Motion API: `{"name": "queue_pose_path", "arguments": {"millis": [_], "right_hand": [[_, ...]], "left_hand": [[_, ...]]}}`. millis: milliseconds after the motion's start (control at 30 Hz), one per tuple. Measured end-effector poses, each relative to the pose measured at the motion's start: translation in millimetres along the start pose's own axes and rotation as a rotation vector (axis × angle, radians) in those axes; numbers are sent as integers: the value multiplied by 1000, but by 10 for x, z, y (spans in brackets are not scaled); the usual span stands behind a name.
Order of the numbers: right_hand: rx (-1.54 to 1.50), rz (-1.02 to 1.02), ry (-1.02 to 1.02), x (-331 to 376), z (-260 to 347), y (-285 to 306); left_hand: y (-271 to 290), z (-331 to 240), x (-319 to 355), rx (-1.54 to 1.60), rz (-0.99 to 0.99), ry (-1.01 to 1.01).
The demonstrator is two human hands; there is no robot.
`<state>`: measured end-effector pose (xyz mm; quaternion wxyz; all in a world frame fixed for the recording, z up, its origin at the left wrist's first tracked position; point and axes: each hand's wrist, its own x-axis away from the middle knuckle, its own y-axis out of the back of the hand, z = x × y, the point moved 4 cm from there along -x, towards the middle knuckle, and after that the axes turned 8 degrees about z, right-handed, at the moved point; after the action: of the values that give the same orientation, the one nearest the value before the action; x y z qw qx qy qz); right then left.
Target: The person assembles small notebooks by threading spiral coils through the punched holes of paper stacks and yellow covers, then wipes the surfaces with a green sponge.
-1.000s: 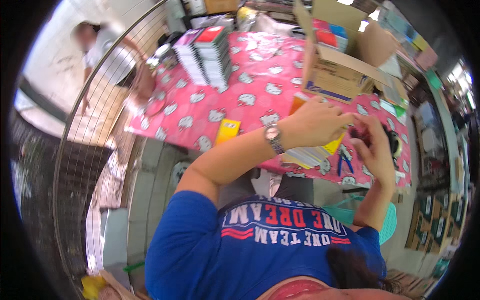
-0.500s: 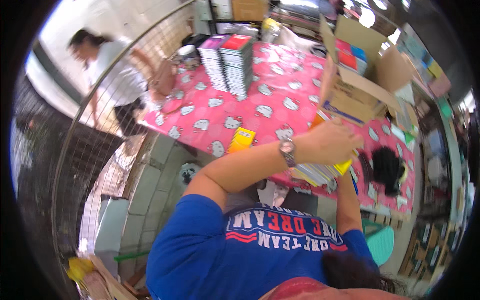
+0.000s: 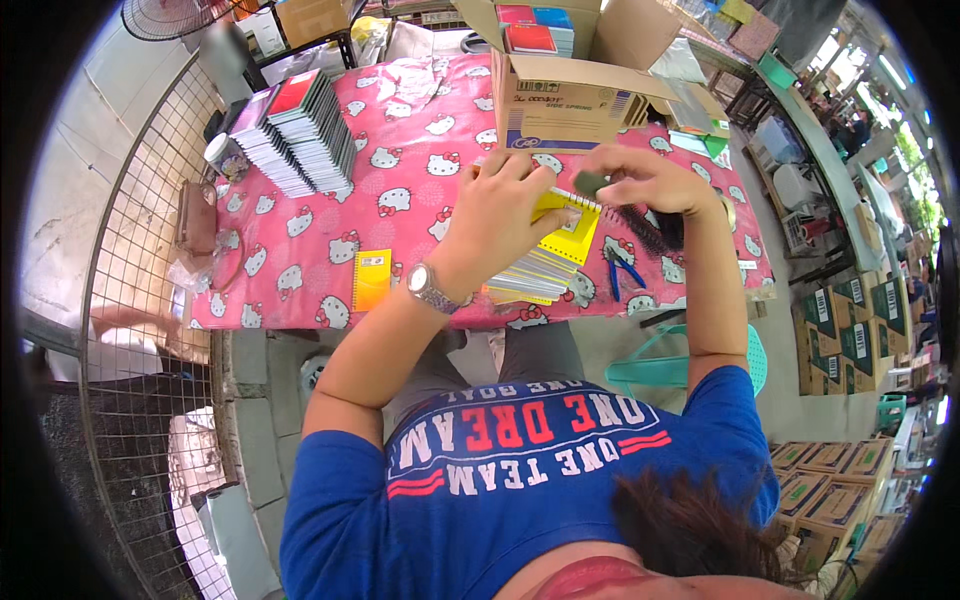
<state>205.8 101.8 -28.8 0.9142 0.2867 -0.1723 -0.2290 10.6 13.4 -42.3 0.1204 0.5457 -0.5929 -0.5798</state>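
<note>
A stack of yellow spiral notebooks (image 3: 530,278) stands near the table's front edge, with one yellow-covered notebook (image 3: 577,240) on top. My left hand (image 3: 505,210) grips this top notebook, its thumb on the cover and its fingers over the far side. Just right of it, my right hand (image 3: 650,182) is raised, pinching a small dark green piece (image 3: 590,183) whose kind I cannot make out. Blue-handled pliers (image 3: 625,275) lie to the right of the stack. A dark, coil-like bundle (image 3: 660,228) rests beneath my right hand, partly hidden.
Beyond my hands stands an open cardboard box (image 3: 565,110) holding red and blue notebooks. Two tall notebook stacks (image 3: 295,135) are at the left, and a single yellow notebook (image 3: 371,280) lies near the front edge. Wire mesh (image 3: 140,250) borders the pink-covered table's left side.
The view has swung, bringing the table more squarely ahead. My right hand, mostly hidden before, now shows raised with the dark green piece. The person beyond the mesh is mostly out of view.
</note>
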Motion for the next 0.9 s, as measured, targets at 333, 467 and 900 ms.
{"name": "queue_pose_path", "arguments": {"millis": [333, 467, 900], "right_hand": [[-292, 142, 353, -127, 252, -5], [-265, 132, 322, -174, 365, 55], [-510, 243, 536, -398, 400, 25]], "left_hand": [[70, 303, -10, 211, -30, -35], [114, 535, 38, 313, 5, -6], [71, 541, -18, 687, 186, 118]]}}
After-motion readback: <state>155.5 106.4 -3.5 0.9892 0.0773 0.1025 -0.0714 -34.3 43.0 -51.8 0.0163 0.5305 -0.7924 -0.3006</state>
